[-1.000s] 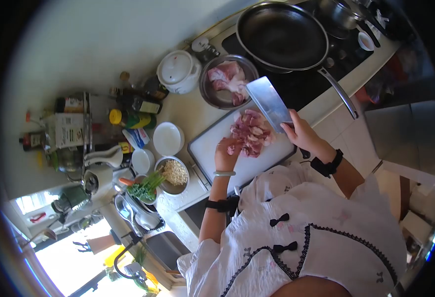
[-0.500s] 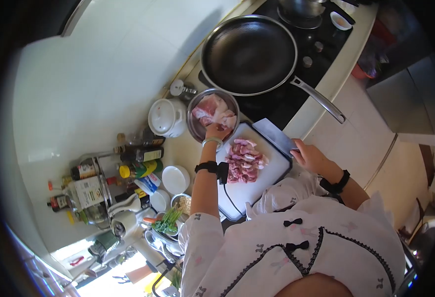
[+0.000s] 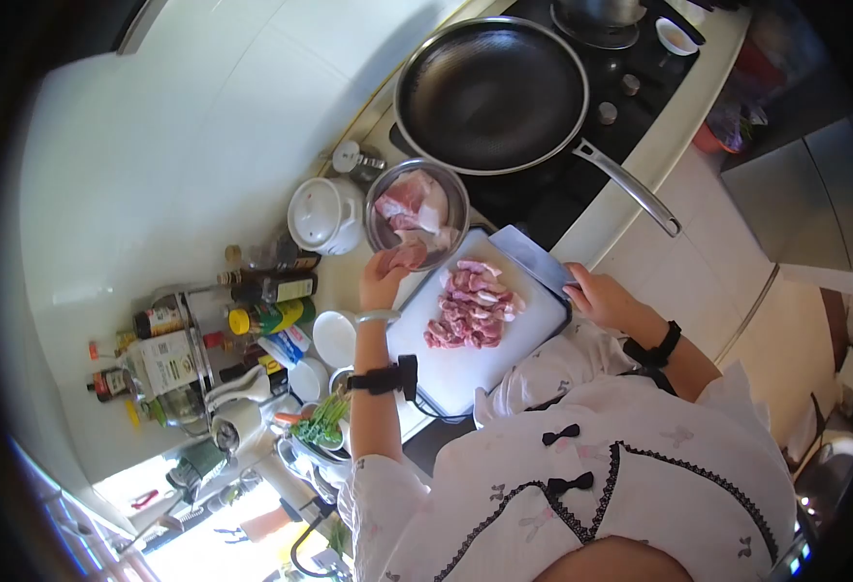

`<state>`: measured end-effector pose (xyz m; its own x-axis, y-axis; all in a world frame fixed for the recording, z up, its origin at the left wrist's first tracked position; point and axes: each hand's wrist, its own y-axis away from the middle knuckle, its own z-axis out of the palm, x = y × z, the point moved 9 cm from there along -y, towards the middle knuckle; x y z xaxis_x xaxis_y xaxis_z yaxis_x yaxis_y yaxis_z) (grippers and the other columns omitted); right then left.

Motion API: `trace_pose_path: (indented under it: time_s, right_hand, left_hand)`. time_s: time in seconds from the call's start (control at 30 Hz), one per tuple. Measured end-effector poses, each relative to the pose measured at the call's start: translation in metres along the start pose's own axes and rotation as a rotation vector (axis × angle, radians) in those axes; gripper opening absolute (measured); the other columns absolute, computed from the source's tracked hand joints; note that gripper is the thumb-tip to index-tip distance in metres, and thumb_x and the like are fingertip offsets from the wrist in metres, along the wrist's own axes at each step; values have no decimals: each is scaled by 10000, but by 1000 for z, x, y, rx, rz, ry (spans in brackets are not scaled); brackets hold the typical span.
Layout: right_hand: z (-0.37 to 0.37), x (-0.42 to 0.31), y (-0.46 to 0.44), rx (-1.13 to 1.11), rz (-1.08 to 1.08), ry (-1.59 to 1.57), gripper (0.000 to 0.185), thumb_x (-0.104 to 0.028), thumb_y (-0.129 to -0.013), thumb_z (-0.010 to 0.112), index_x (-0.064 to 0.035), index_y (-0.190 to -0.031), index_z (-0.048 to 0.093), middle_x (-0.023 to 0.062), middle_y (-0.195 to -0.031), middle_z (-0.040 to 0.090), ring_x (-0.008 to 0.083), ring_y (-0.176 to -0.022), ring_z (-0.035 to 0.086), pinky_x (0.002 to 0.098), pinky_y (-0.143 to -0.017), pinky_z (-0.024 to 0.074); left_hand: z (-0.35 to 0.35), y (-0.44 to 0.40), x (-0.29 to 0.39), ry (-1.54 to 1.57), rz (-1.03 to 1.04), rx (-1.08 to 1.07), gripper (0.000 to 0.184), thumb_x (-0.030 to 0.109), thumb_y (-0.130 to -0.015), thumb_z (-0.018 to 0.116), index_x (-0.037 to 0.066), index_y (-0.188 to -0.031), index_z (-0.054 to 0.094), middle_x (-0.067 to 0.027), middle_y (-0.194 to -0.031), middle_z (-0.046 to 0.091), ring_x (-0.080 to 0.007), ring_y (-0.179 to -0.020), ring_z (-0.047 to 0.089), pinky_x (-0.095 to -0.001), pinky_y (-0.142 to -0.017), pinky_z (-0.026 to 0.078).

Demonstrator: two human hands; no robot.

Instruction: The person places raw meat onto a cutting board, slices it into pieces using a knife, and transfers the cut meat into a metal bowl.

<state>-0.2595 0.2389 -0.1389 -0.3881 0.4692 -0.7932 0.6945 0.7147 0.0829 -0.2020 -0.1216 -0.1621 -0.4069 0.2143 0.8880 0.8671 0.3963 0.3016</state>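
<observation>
My left hand (image 3: 382,281) is at the near rim of a metal bowl (image 3: 372,221), its fingers closed on what looks like a piece of raw meat (image 3: 408,255). Larger chunks of raw pork (image 3: 415,201) lie inside the bowl. My right hand (image 3: 603,299) grips the handle of a cleaver (image 3: 529,256), whose broad blade rests along the far right edge of a white cutting board (image 3: 417,339). Sliced raw meat (image 3: 473,306) sits in a heap on the board, between my two hands.
A large frying pan (image 3: 492,95) stands on the black stove (image 3: 533,209) beyond the board, handle pointing right. Left of the bowl is a lidded white pot (image 3: 324,215). Sauce bottles (image 3: 276,289), a white bowl (image 3: 336,339) and green vegetables (image 3: 321,424) line the counter.
My left hand has drawn back from inside the metal bowl toward its near left rim, with the meat piece in its fingers. The right hand and cleaver stay nearly in place.
</observation>
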Motion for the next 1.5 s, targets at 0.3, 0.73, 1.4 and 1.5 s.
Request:
trace_pose_path:
  time_s: [0.3,0.73,1.4,1.5]
  right_hand:
    - [44,-38,-21,-68,-194,-27,315,-170,-886,513,-9,-1138,412,224,-716,594,399,-643,589,466,-551,454]
    - [82,-54,-15,-316,-122,127,313,-176,-886,512,-22,-1140,415,239,-746,591,417,-667,578,473,-561,447]
    - [12,-9,23,12,96,119,386,-164,-876,517,-12,-1201,374,234,-774,614,405,-694,605,470,-597,481]
    - [9,2,29,42,103,84,378,-161,-878,516,-11,-1195,375,235,-769,612,413,-685,600,470,-589,477]
  left_hand:
    - [-69,153,-35,499,-33,350,447,-87,-701,555,-76,-1146,502,-110,-1057,580,-183,-968,572,-276,-807,483]
    - [-6,226,-144,-271,-64,660,567,169,-717,692,-17,-1195,451,-181,-1147,501,-298,-1039,500,-395,-909,398]
    - [94,-80,-37,-719,25,-144,345,306,-719,624,54,-954,631,-183,-968,636,-325,-927,607,-389,-842,464]
    - [91,-86,-44,-532,45,-112,342,281,-715,629,46,-963,625,-147,-900,648,-263,-821,627,-346,-750,495]
